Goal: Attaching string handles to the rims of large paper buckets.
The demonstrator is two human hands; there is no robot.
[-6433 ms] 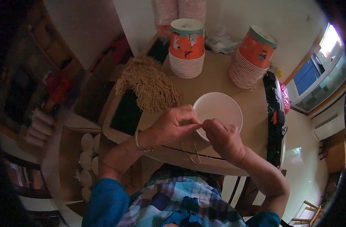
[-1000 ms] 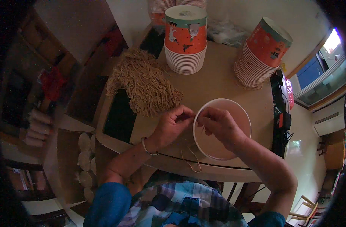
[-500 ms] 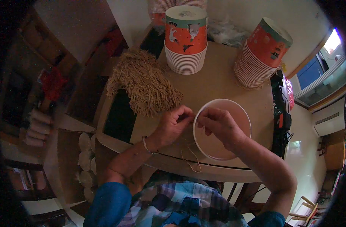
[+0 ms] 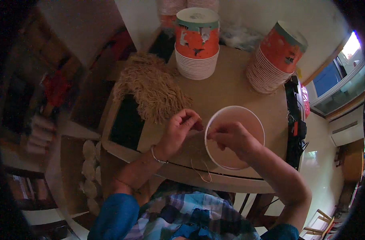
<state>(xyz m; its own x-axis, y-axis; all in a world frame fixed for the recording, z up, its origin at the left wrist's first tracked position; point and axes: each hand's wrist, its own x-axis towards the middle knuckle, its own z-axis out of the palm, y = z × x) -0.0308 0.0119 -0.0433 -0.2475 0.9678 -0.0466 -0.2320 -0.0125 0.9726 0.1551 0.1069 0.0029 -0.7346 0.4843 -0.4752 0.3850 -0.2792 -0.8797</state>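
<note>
A white-rimmed paper bucket (image 4: pixel 252 124) stands on the table in front of me, its open mouth facing up at me. My right hand (image 4: pixel 237 138) reaches over the mouth, with thumb and fingers pinched together just inside the left side of the rim. Just outside that same side, my left hand (image 4: pixel 176 132) is closed in a pinch, apart from the rim. What lies between the fingertips of either hand is too small to make out. Below the hands, a thin tan cord (image 4: pixel 209 178) loops down over the table's front edge.
A bundle of tan cords (image 4: pixel 150 88) lies left of the bucket. Behind stand two stacks of orange-and-green paper buckets, one upside down (image 4: pixel 196 44) and one leaning (image 4: pixel 274 60). Black devices with cables (image 4: pixel 298 126) line the right edge. A carton (image 4: pixel 72 172) holds white rolls, lower left.
My left hand has drawn slightly left, away from the rim, and my right fingertips have shifted a little inward. The bucket stays almost where it was.
</note>
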